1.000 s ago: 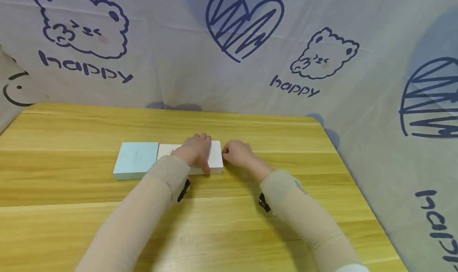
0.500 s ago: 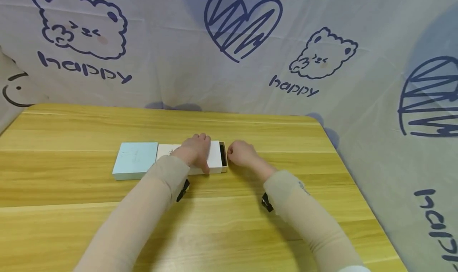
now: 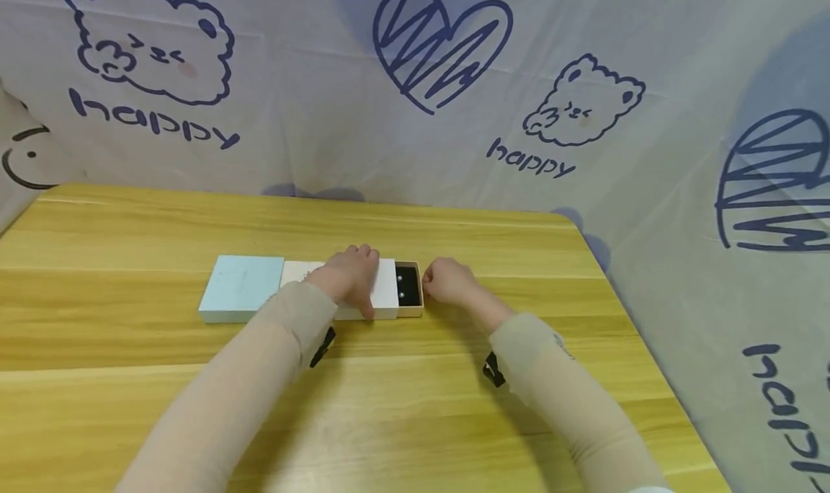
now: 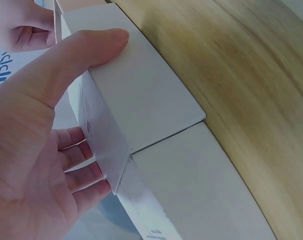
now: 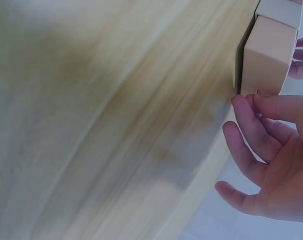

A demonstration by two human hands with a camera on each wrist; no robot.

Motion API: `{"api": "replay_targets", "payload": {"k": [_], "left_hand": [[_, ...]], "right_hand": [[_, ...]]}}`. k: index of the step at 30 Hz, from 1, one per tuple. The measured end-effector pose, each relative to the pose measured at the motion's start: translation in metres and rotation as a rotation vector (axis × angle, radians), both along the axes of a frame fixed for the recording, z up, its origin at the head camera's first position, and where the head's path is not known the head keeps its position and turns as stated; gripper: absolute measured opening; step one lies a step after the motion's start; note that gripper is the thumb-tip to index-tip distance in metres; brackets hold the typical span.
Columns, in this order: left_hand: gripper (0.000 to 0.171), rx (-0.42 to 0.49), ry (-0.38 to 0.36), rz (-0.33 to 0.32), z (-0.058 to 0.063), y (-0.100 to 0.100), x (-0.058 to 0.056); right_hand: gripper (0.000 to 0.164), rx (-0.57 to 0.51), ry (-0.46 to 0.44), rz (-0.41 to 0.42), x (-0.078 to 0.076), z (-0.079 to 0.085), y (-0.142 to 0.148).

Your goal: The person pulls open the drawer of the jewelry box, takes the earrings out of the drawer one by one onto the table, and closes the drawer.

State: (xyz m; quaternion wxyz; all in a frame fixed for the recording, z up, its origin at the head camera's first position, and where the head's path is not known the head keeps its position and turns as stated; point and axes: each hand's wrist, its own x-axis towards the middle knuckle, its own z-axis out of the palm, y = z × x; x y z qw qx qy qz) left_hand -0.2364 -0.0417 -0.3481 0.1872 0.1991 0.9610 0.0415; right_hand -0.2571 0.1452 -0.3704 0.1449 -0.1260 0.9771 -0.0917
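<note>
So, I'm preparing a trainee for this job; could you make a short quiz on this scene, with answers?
1. True or false: the left hand grips the white box.
2. In the head view, the leftmost box is: A) red, B) light blue, C) black.
3. Fill in: the tray sticks partly out of the white box and has a ____ lining.

Key: 1. True. 2. B. 3. Black.

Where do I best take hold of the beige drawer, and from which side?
Probably the outer end of the drawer, from the right: that end juts from the white sleeve, which the left grip holds between thumb and fingers. The right grip is there.
</note>
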Motion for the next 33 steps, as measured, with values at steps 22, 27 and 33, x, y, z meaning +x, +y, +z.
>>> {"api": "replay_targets", "payload": {"k": [22,27,33], "left_hand": [[0.095,-0.020,0.000,-0.012,0.002,0.000,0.002],[0.097,-0.038,-0.001,-0.011,0.001,0.001,0.001],[0.098,-0.037,0.001,-0.009,0.001,0.002,0.000]], "right_hand": [[0.026,-0.004,-0.022,-0.047,0.004,0.004,0.026],[0.026,-0.005,-0.027,-0.043,0.004,0.005,0.027],[0.027,0.009,-0.019,-0.024,0.004,0.007,0.028]]}}
